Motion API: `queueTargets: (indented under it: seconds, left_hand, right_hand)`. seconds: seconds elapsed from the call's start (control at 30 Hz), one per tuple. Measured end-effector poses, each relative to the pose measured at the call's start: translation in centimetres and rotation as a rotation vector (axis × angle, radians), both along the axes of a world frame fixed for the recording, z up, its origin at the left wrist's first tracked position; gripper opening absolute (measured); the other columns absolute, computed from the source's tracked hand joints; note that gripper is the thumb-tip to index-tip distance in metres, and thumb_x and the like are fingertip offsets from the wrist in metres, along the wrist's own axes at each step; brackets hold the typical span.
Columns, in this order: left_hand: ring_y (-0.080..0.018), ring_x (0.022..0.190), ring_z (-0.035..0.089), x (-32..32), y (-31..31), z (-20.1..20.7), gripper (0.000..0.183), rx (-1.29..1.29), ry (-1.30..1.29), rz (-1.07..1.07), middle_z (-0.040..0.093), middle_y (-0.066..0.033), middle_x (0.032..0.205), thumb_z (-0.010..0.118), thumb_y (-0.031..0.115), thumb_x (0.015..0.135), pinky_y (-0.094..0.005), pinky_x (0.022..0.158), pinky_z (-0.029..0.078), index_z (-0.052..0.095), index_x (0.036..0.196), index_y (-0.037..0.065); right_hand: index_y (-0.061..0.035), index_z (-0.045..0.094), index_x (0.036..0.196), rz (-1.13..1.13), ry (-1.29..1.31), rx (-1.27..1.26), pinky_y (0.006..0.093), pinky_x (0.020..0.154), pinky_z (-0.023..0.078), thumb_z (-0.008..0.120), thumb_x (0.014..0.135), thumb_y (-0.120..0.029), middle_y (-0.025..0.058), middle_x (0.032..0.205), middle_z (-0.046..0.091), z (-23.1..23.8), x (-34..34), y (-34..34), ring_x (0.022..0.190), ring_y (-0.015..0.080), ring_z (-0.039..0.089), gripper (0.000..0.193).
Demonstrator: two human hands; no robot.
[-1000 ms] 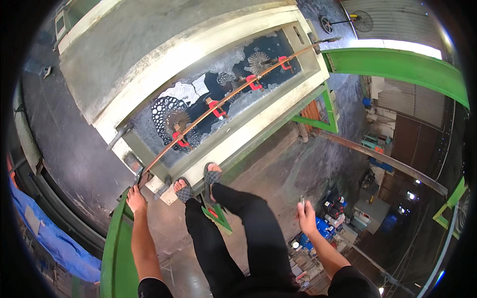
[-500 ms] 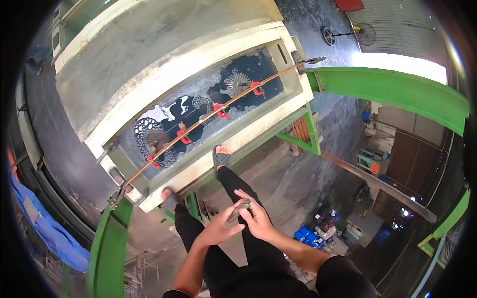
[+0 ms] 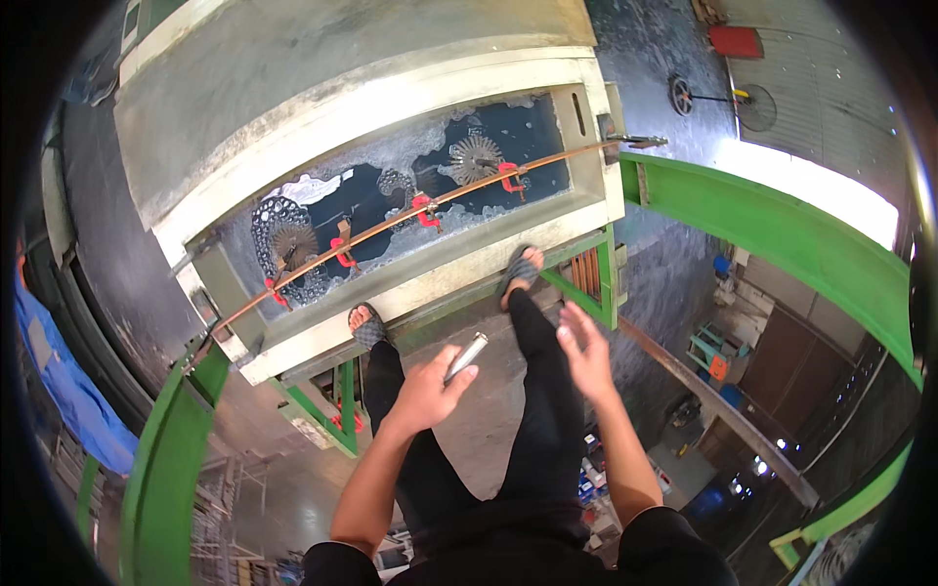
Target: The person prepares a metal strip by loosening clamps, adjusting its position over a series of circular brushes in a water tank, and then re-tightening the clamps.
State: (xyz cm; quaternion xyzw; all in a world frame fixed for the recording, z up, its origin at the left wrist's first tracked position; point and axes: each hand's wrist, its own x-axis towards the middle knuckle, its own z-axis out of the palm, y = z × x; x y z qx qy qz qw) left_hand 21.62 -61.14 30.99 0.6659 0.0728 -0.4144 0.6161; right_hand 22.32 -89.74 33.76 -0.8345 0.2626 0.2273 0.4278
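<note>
My left hand (image 3: pixel 422 393) is closed round a short, shiny metal cylinder (image 3: pixel 468 356), whose bright end sticks out past the fingers. What it is exactly, I cannot tell. Apart from it, my right hand (image 3: pixel 587 359) hangs in the air over my right leg, fingers stretched and holding nothing. Beyond my hands is a cream-walled tank (image 3: pixel 430 275) of dark, foamy liquid. A copper-coloured bar (image 3: pixel 386 225) lies across it, with several red clamps (image 3: pixel 426 210) along it. Spoked metal discs (image 3: pixel 475 160) show in the liquid beneath the bar.
My sandalled feet (image 3: pixel 521 271) rest at the tank's near edge, high above the floor. Green steel beams (image 3: pixel 772 230) run on both sides. A wide grey surface (image 3: pixel 322 88) lies behind the tank, a blue sheet (image 3: pixel 73 376) at the left, and a fan (image 3: pixel 754 107) far right.
My hands, close together before, have parted: the right moved right and opened, the left stays closed with the cylinder now plainly visible. My feet are farther apart, and the view has shifted.
</note>
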Motion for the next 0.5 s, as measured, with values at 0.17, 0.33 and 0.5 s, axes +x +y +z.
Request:
queueTargets:
  seconds: [0.17,0.33,0.5]
  left_hand:
    - [-0.0262,0.064,0.061,3.2,-4.3,-4.0,0.029,0.195,-0.118,0.14,0.062,-0.0146,0.071,0.067,0.026,0.092,-0.0363,0.062,0.048,0.062,0.108,0.002]
    - [-0.0338,0.069,0.066,7.2,-10.7,-11.3,0.028,0.302,-0.007,0.088,0.065,-0.0184,0.075,0.062,0.026,0.096,-0.0392,0.066,0.05,0.063,0.113,0.004]
    - [-0.0364,0.086,0.069,9.6,-18.9,-29.3,0.028,0.329,-0.318,-0.134,0.067,-0.0225,0.088,0.061,0.028,0.093,-0.047,0.072,0.051,0.064,0.107,0.003]
  right_hand:
    - [0.0023,0.057,0.132,0.167,0.062,-0.009,0.0344,0.098,0.049,0.062,0.097,-0.028,0.0202,0.118,0.068,-13.0,9.2,-11.1,0.112,0.0248,0.066,0.046]
    - [0.0027,0.056,0.132,0.401,0.352,0.018,0.0332,0.096,0.051,0.063,0.096,-0.028,0.0199,0.118,0.069,-27.1,17.9,-17.3,0.111,0.026,0.067,0.048]
    - [0.0039,0.053,0.136,0.859,0.328,-0.081,0.0368,0.098,0.05,0.068,0.091,-0.04,0.023,0.122,0.066,-41.4,21.6,-21.5,0.118,0.0315,0.063,0.064]
